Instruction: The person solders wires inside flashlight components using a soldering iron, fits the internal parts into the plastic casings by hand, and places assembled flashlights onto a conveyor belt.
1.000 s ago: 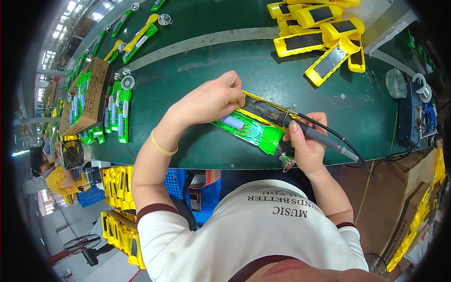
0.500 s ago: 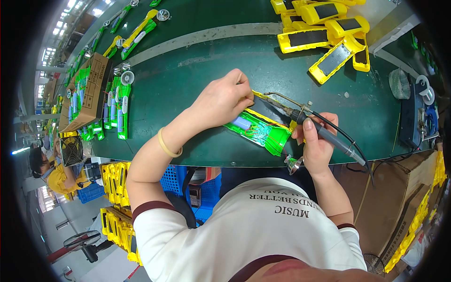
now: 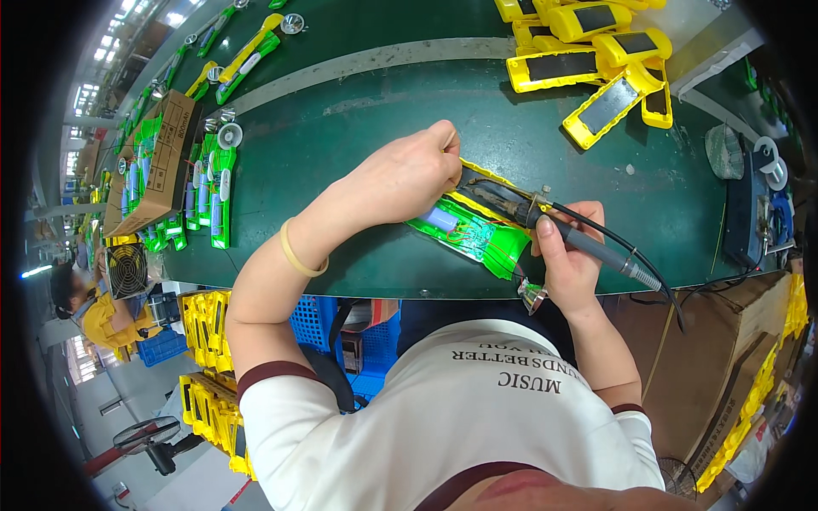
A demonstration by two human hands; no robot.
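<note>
My right hand (image 3: 569, 266) is closed around the grey handle of a soldering iron (image 3: 596, 247), which has a thin feed tube along it. Its tip points left, over a yellow casing half with a dark panel (image 3: 488, 173). At that casing's left end my left hand (image 3: 417, 173) is closed in a pinch; its fingers hide what they grip. Against the yellow half, on the near side, lies a green casing half (image 3: 508, 261). It holds a blue-grey battery cell (image 3: 440, 219), a small circuit board and red wires. A shiny lamp reflector (image 3: 532, 295) hangs beside its right end, near my right hand.
Yellow casings (image 3: 605, 111) are heaped at the far right. Green halves with batteries stand in and around a cardboard box (image 3: 173, 149) at the left. A solder spool (image 3: 771, 166) sits at the right. The iron's black cable (image 3: 669, 294) trails over the table's near edge.
The soldering iron has swung lower and its tip has come closer to the left hand over the yellow casing. The left hand has shifted slightly; both hands stay closed.
</note>
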